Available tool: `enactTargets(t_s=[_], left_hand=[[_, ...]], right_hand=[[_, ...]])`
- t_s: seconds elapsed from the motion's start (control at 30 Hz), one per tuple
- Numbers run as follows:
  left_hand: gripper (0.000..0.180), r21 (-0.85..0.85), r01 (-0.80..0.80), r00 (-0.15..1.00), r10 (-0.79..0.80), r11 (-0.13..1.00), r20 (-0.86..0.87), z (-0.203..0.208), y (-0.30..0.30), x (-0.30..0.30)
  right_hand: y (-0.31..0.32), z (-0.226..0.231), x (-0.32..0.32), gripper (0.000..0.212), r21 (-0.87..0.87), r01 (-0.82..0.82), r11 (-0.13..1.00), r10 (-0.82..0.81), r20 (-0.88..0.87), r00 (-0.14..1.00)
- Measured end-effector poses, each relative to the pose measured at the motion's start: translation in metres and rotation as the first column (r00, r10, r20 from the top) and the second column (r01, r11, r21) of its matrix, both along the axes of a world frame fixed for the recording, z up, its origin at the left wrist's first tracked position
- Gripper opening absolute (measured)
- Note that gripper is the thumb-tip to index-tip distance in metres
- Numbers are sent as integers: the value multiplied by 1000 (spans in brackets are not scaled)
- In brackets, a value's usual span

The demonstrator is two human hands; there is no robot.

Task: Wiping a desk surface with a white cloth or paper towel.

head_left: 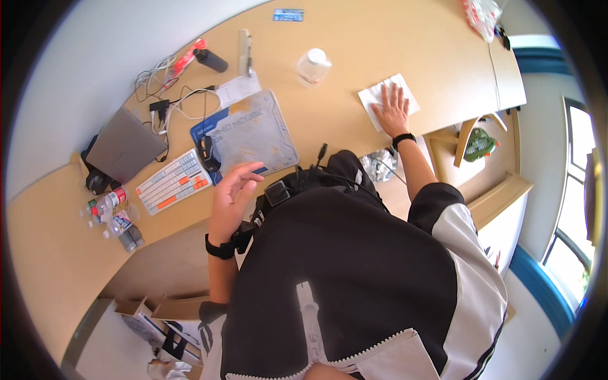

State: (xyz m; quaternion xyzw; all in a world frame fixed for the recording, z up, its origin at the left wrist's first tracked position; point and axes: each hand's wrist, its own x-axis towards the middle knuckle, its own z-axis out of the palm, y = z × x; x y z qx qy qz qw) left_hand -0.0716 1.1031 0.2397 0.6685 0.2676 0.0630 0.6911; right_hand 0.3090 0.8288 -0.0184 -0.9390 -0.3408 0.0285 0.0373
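- The right hand (394, 114) lay flat, fingers spread, on a white cloth (370, 98) near the table's front edge; it pressed from above with nothing clasped, and it hid the cloth's middle.
- The left hand (233, 193) was raised before the body, empty, its fingers loosely bent; it covered the near edge of the mouse pad (259, 130), though whether it touched the pad could not be told.
- Below the table edge, a silvery crumpled thing (380, 166) was partly hidden by that edge and the clothing, its kind unclear.
- A green thing (479, 145) by the chair was hard to make out.
- The plastic bag (482, 19) was cut off at the top.
- Drink bottles (117, 209) overlapped at the left, and the cables (190, 104) ran too tangled to trace.
- A clear jar (313, 71) with a white lid stood on the table (405, 44), left of the cloth and apart from it.
- The mouse (207, 154) rested beside the keyboard (174, 183), with a grey laptop (125, 145) beyond.
- A dark bottle (211, 60) lay near a ruler (244, 50); a blue packet (288, 14) lay farther back.
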Motion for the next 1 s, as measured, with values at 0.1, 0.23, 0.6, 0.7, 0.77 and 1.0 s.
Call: enactTargets(t_s=[0.1,0.23,0.6,0.7,0.77,1.0], left_hand=[[31,8,-21,999,21,1000,27,5,2,-16],[32,-27,-40,998,42,999,47,2,19,-43],[30,-121,-274,957,283,954,62,-31,81,-149],[30,-132,-296,947,308,946,88,-37,108,-172],[30,-133,-338,932,351,932,90,-36,121,-189],[30,-134,-629,777,617,766,-127,-49,89,-268]], right_hand=[[1,6,6,80,-42,-16,999,15,-29,999],[-4,26,4,82,-72,40,997,-45,-72,996],[160,197,-154,14,430,-300,851,400,-163,902],[245,189,-161,21,486,-350,801,475,-161,865],[298,164,-144,36,354,-204,913,338,-373,864],[418,11,-11,81,-69,-246,967,234,-149,961]])
